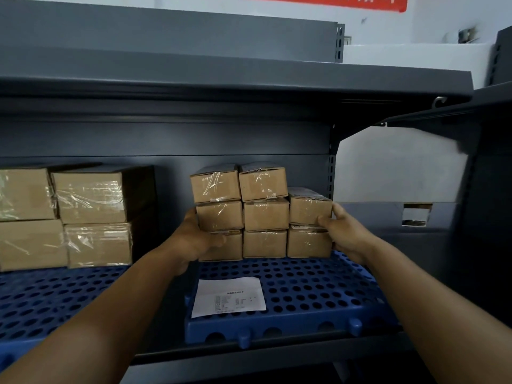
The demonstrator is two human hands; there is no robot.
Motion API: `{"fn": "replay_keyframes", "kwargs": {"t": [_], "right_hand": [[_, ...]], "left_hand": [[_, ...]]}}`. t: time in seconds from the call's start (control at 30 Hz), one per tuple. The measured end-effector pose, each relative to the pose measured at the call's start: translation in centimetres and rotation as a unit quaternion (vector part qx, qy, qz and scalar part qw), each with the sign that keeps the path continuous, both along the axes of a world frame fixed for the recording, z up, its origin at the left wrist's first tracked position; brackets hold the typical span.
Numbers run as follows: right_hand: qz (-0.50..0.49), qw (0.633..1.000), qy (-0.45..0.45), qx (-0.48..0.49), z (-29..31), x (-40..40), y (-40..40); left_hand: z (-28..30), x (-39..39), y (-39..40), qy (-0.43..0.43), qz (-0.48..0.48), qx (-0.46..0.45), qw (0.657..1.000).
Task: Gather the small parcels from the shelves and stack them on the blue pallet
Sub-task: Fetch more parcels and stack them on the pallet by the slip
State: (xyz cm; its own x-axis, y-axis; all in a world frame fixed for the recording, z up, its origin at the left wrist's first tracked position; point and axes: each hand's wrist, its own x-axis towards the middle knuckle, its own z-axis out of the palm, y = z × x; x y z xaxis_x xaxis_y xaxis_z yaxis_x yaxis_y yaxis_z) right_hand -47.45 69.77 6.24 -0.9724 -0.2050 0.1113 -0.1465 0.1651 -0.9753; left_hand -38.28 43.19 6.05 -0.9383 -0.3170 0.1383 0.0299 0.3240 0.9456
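Head view: small parcels (pixel 264 214) clasped from both sides on a blue pallet (pixel 304 295) set in the shelf.
The stack is squeezed between the left hand (pixel 199 239) and right hand (pixel 342 231), fingers curled round the end boxes, probably so the block is handled as one. Fingertips behind the boxes are hidden; the print on the paper slip (pixel 228 297) is illegible.
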Motion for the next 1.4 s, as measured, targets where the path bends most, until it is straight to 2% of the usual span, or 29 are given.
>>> {"fn": "replay_keyframes", "kwargs": {"t": [0.13,0.53,1.0,1.23,1.4], "right_hand": [[0.029,0.999,0.019,0.016,0.3,-0.2,0.5],[0.020,0.996,0.085,0.035,1.2,0.4,1.0],[-0.029,0.982,0.171,0.079,1.5,0.2,0.7],[-0.043,0.978,0.182,0.093,1.3,0.3,0.8],[-0.025,0.984,0.151,0.097,1.3,0.3,0.7]], "left_hand": [[0.0,-0.5,0.2,0.012,-0.010,-0.010,1.000],[-0.2,-1.0,0.8,0.032,0.004,-0.002,0.999],[-0.6,-2.7,3.0,0.092,0.106,0.016,0.990],[-0.7,-3.1,3.1,0.101,0.120,0.007,0.988],[-0.4,-3.0,2.4,0.099,0.100,-0.007,0.990]]}}
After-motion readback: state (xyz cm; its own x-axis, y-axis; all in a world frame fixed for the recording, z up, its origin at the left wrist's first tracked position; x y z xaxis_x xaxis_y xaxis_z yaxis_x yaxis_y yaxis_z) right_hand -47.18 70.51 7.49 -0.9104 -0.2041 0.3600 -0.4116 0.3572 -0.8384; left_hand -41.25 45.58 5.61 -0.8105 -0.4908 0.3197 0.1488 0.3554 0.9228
